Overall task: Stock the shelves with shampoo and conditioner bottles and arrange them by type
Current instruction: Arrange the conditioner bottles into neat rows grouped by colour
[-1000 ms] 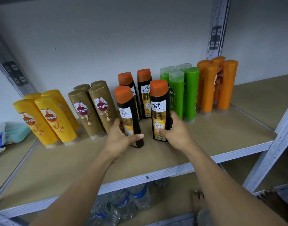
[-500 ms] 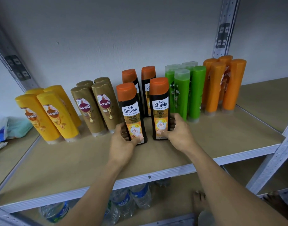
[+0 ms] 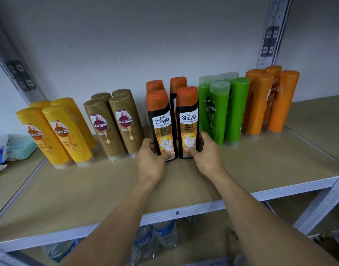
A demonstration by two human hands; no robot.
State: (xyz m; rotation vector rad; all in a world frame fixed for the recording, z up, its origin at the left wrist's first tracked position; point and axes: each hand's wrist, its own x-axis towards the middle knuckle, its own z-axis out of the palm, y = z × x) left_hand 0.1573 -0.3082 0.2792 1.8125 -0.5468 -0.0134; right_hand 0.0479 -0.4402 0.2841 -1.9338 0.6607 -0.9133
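Two black Safi Shayla bottles with orange caps stand upright side by side on the wooden shelf (image 3: pixel 88 189). My left hand (image 3: pixel 152 160) grips the base of the left black bottle (image 3: pixel 161 120). My right hand (image 3: pixel 207 152) grips the base of the right black bottle (image 3: pixel 188 116). Two more black bottles (image 3: pixel 177 87) stand just behind them. Grouped along the shelf are yellow Sunsilk bottles (image 3: pixel 63 131), brown Sunsilk bottles (image 3: pixel 115 123), green bottles (image 3: pixel 222 110) and orange bottles (image 3: pixel 268 100).
The wall is close behind the bottles. Metal uprights (image 3: pixel 270 35) frame the shelf. Plastic packets (image 3: pixel 9 148) lie on the neighbouring shelf to the left. Water bottles (image 3: pixel 157 239) lie on the shelf below. Another shelf (image 3: pixel 318 116) extends to the right.
Both hands have pushed the two front black bottles back and together, and the left bottle has gone from tilted to upright, close in front of the rear pair.
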